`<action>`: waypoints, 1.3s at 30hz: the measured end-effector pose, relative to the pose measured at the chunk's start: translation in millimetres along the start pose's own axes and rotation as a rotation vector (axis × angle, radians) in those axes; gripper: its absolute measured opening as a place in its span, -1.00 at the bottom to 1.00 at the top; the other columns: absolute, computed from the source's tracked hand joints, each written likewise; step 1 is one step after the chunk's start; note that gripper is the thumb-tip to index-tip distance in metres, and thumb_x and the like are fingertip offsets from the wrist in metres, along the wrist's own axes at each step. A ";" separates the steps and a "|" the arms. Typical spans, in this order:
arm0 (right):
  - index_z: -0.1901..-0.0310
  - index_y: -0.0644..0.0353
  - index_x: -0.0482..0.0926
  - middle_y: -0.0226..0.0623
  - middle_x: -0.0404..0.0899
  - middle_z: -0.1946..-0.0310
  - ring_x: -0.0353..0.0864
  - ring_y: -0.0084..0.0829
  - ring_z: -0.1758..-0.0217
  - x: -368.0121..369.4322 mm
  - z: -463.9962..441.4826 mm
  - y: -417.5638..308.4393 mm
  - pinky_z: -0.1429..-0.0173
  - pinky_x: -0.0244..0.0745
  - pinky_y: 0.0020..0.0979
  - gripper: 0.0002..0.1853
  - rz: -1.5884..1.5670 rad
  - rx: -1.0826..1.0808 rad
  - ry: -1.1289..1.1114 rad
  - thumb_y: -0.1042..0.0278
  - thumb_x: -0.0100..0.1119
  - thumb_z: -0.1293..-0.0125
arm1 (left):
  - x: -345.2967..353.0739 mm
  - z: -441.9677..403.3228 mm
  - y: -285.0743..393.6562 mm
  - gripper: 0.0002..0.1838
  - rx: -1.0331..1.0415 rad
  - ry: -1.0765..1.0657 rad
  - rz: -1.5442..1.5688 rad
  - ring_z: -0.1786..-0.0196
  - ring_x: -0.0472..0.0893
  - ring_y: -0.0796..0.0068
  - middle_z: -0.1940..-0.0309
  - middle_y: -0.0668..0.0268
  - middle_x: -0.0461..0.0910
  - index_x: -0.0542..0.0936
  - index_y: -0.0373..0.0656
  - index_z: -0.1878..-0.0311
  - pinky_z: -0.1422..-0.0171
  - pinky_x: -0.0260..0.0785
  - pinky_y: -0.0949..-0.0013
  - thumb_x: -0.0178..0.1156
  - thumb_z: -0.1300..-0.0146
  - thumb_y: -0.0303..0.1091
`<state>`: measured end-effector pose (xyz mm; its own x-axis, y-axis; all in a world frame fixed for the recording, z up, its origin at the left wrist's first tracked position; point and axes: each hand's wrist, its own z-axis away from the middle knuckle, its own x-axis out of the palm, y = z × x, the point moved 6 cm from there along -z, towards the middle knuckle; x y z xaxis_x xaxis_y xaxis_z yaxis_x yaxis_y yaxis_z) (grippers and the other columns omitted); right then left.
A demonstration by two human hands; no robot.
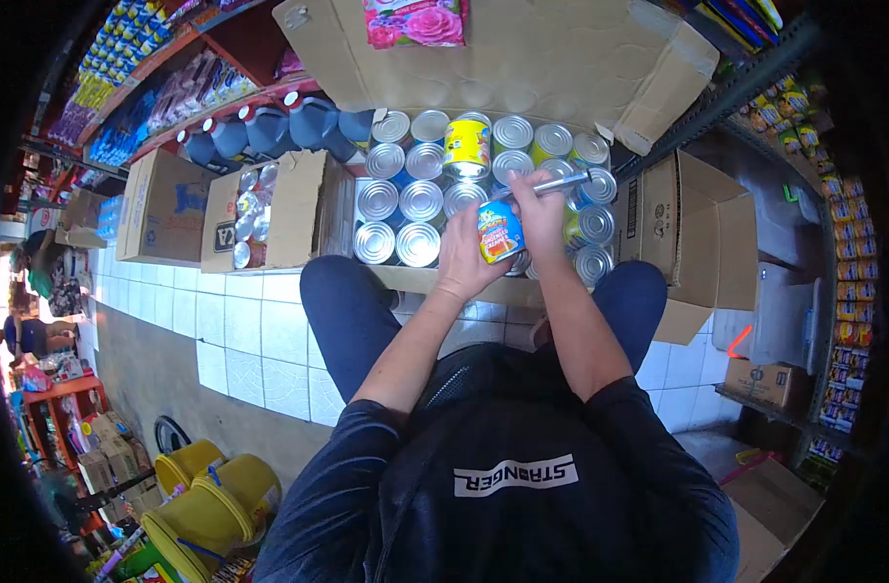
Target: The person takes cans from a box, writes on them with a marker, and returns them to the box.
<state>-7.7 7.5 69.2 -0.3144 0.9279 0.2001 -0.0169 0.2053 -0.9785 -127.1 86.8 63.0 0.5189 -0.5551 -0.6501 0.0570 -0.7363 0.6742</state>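
My left hand point(461, 255) is wrapped round a blue can point(501, 231) with an orange and yellow picture label, tilted above an open carton. In my right hand point(537, 214) is a marker pen point(567, 182), its dark end pointing up and right. The right fingers are close against the can's top; whether the pen's tip touches it I cannot tell. Below both hands, the carton holds rows of upright cans point(377, 200) with bare metal lids. A yellow-labelled can point(467, 143) lies on its side on top of them.
Left of the carton stands another open box point(313, 209) with cans, and dark blue jugs point(318, 121) line the shelf behind. An open cardboard box point(692, 233) is at the right, near stocked shelves point(853, 282). Yellow buckets point(216, 505) stand at lower left.
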 end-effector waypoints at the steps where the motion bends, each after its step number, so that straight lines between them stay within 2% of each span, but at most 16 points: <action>1: 0.53 0.11 0.43 -0.52 0.39 0.68 0.29 -0.73 0.67 3.5 0.0 -7.9 0.58 0.18 -0.62 -0.77 0.067 -0.023 -0.027 0.34 0.26 -0.20 | 0.5 0.0 -1.6 0.06 -0.002 -0.001 0.001 -0.06 0.38 -0.07 -0.01 -0.05 0.33 0.12 -0.26 -0.28 -0.13 0.27 0.07 0.48 0.33 -0.19; 7: 0.62 0.18 0.36 -0.58 0.33 0.66 0.21 -0.74 0.55 10.1 -1.5 1.8 0.48 0.18 -0.56 -0.70 0.160 -0.038 -0.050 0.43 0.30 -0.15 | -0.1 1.5 -8.0 0.09 0.007 0.010 0.028 -0.09 0.37 -0.05 -0.03 -0.03 0.33 0.11 -0.25 -0.29 -0.15 0.26 0.08 0.49 0.36 -0.19; 9: 0.62 0.17 0.36 -0.58 0.32 0.66 0.21 -0.74 0.55 9.1 -1.2 1.5 0.48 0.18 -0.56 -0.69 0.179 -0.050 -0.053 0.44 0.29 -0.15 | -1.8 0.0 -7.2 0.06 -0.003 -0.018 0.082 -0.07 0.38 -0.07 -0.02 -0.04 0.35 0.14 -0.28 -0.26 -0.15 0.26 0.06 0.49 0.37 -0.22; 12: 0.62 0.18 0.37 -0.57 0.35 0.66 0.24 -0.74 0.56 9.9 -0.6 -1.4 0.48 0.20 -0.55 -0.70 0.191 -0.040 -0.051 0.43 0.28 -0.16 | -2.3 1.0 -7.7 0.05 0.041 0.043 0.083 -0.04 0.40 -0.05 0.01 -0.02 0.37 0.16 -0.27 -0.25 -0.12 0.28 0.06 0.48 0.38 -0.21; 20: 0.62 0.19 0.39 -0.52 0.39 0.66 0.30 -0.71 0.57 18.2 4.3 -17.3 0.47 0.25 -0.54 -0.71 0.319 -0.058 -0.049 0.42 0.26 -0.18 | 0.0 1.4 -12.1 0.05 0.026 0.041 0.056 -0.03 0.42 0.01 -0.01 0.03 0.37 0.16 -0.26 -0.27 -0.08 0.29 0.10 0.45 0.36 -0.14; 23: 0.61 0.18 0.39 -0.51 0.39 0.66 0.30 -0.70 0.56 10.2 -0.1 -7.9 0.45 0.26 -0.54 -0.72 0.241 -0.050 -0.034 0.43 0.24 -0.18 | -0.1 0.9 -11.7 0.03 0.019 0.035 0.071 -0.03 0.41 -0.01 0.01 0.02 0.38 0.17 -0.26 -0.25 -0.09 0.29 0.08 0.46 0.36 -0.16; 29: 0.60 0.17 0.38 -0.53 0.38 0.65 0.29 -0.71 0.54 15.1 3.5 -15.8 0.45 0.25 -0.54 -0.73 0.337 -0.091 -0.063 0.42 0.23 -0.19 | -2.7 0.4 -8.7 0.03 0.013 0.028 0.055 -0.03 0.41 -0.02 0.03 0.01 0.39 0.16 -0.26 -0.25 -0.09 0.28 0.06 0.47 0.35 -0.15; 32: 0.60 0.17 0.38 -0.54 0.37 0.64 0.26 -0.72 0.54 7.8 0.9 -4.8 0.44 0.24 -0.54 -0.73 0.222 -0.014 -0.028 0.43 0.23 -0.19 | -2.3 1.0 -8.8 0.03 0.022 0.037 0.054 -0.04 0.41 -0.02 0.03 0.01 0.39 0.16 -0.25 -0.25 -0.10 0.28 0.06 0.47 0.35 -0.15; 35: 0.60 0.17 0.37 -0.56 0.35 0.64 0.24 -0.73 0.53 14.0 5.3 -14.6 0.44 0.23 -0.55 -0.73 0.336 -0.064 -0.037 0.44 0.23 -0.19 | -1.8 1.3 -10.1 0.03 0.018 0.031 0.051 -0.04 0.40 -0.02 0.02 0.01 0.39 0.16 -0.25 -0.25 -0.11 0.28 0.06 0.47 0.34 -0.15; 39: 0.61 0.16 0.36 -0.56 0.34 0.65 0.24 -0.73 0.54 11.4 2.0 -11.5 0.45 0.22 -0.55 -0.72 0.291 -0.132 -0.035 0.43 0.24 -0.18 | -0.6 1.0 -9.9 0.04 0.026 0.047 0.056 -0.06 0.40 -0.02 0.00 0.00 0.39 0.15 -0.24 -0.25 -0.13 0.27 0.06 0.47 0.34 -0.14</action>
<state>-13.0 15.1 82.6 -0.3210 0.9427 -0.0914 0.2008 -0.0266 -0.9793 -128.8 94.0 56.3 0.5605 -0.5774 -0.5936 0.0045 -0.7147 0.6994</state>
